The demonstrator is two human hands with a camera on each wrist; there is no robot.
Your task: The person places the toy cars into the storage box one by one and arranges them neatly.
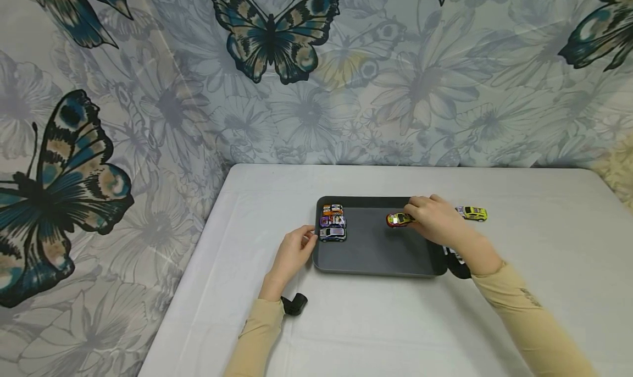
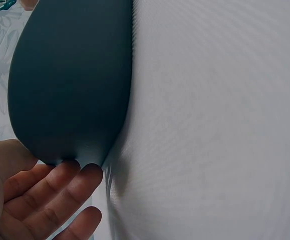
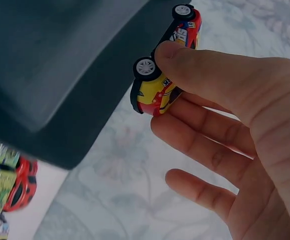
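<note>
A dark grey tray lies in the middle of the white table. My right hand pinches a small yellow and red toy car between thumb and fingers, just above the tray's right half. The right wrist view shows the same car on its side in my right hand, wheels facing the tray. My left hand rests against the tray's left edge with relaxed, nearly straight fingers touching the rim. An orange car, a purple car and a white car stand in a column at the tray's left end.
A yellow car sits on the tablecloth right of the tray. More toy cars show at the lower left of the right wrist view. A butterfly and flower cloth hangs behind the table.
</note>
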